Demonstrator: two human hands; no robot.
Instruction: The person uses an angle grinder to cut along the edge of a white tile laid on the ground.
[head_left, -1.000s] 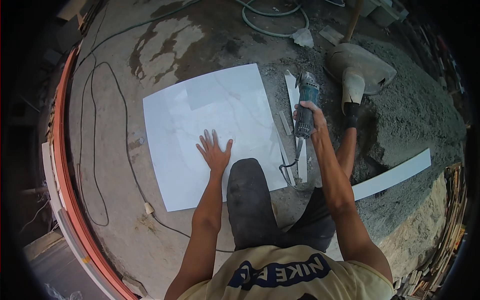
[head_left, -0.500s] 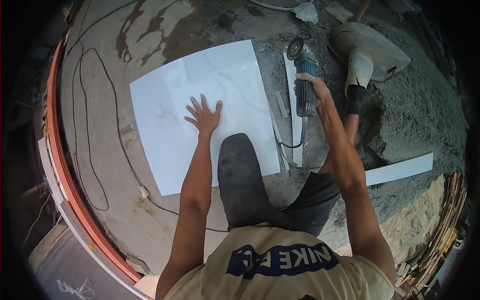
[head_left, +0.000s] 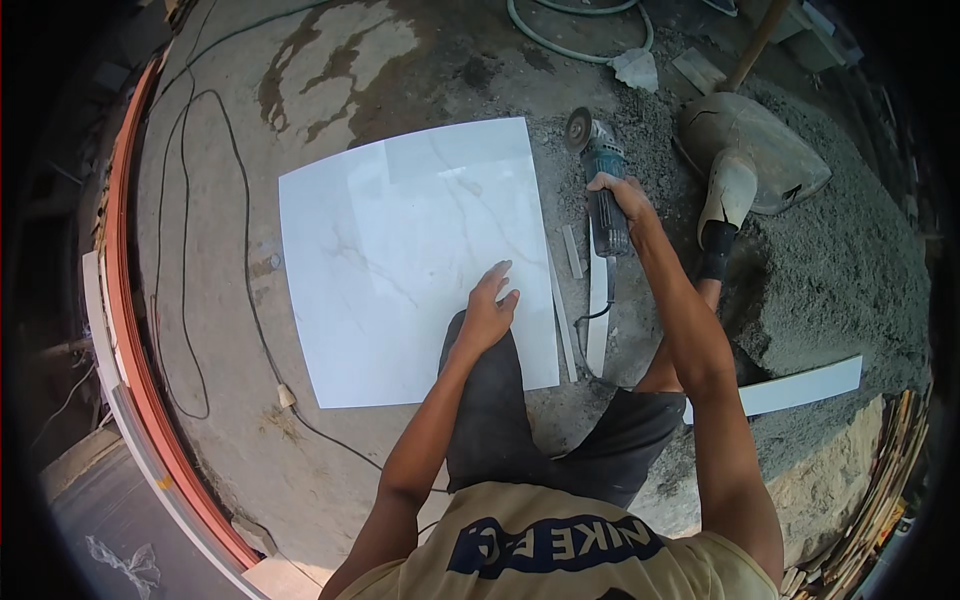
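Note:
My right hand grips a teal and dark angle grinder, its cutting disc pointing away from me. My left hand, fingers loosely bent and apart, is over the right part of a large white marble-veined tile, just above my dark-trousered knee; I cannot tell whether it touches the tile. Narrow white offcut strips lie along the tile's right side, partly beneath the grinder and its cord.
A shovel lies at right, my pale boot against it. Grey gravel and another white strip are right. Cables run left, beside long reddish edging. A hose lies coiled beyond.
My left hand has left its flat, spread position on the tile and shifted right toward my knee, fingers bending. The grinder has turned so its disc faces more upward.

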